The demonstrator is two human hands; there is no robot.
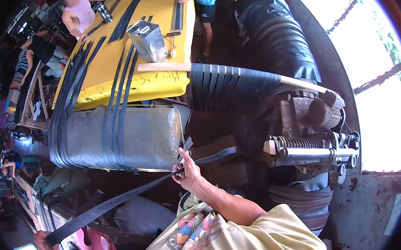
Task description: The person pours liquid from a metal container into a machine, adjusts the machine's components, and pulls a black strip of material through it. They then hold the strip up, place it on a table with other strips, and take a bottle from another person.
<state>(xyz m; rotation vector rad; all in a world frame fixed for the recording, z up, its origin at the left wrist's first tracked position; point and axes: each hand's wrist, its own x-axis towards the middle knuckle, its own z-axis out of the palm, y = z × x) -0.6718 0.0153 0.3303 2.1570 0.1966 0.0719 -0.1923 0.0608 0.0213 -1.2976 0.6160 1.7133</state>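
Observation:
A long dark strip (111, 203) runs diagonally across the lower view. At the lower left, my left hand (45, 243) is closed round one end of it. My right hand (187, 171) pinches the strip farther along, beside the rounded corner of a grey metal tank (130, 134); the strip's free end sticks out to the right. Several black strips hang over the tank and the yellow-covered table (101, 78) behind it.
A square metal can (148, 42) stands on the table. A wooden pole (165, 67) with black strips reaches right towards a roller machine (308, 152). People stand by the table's far side. A large black roll (281, 33) lies behind.

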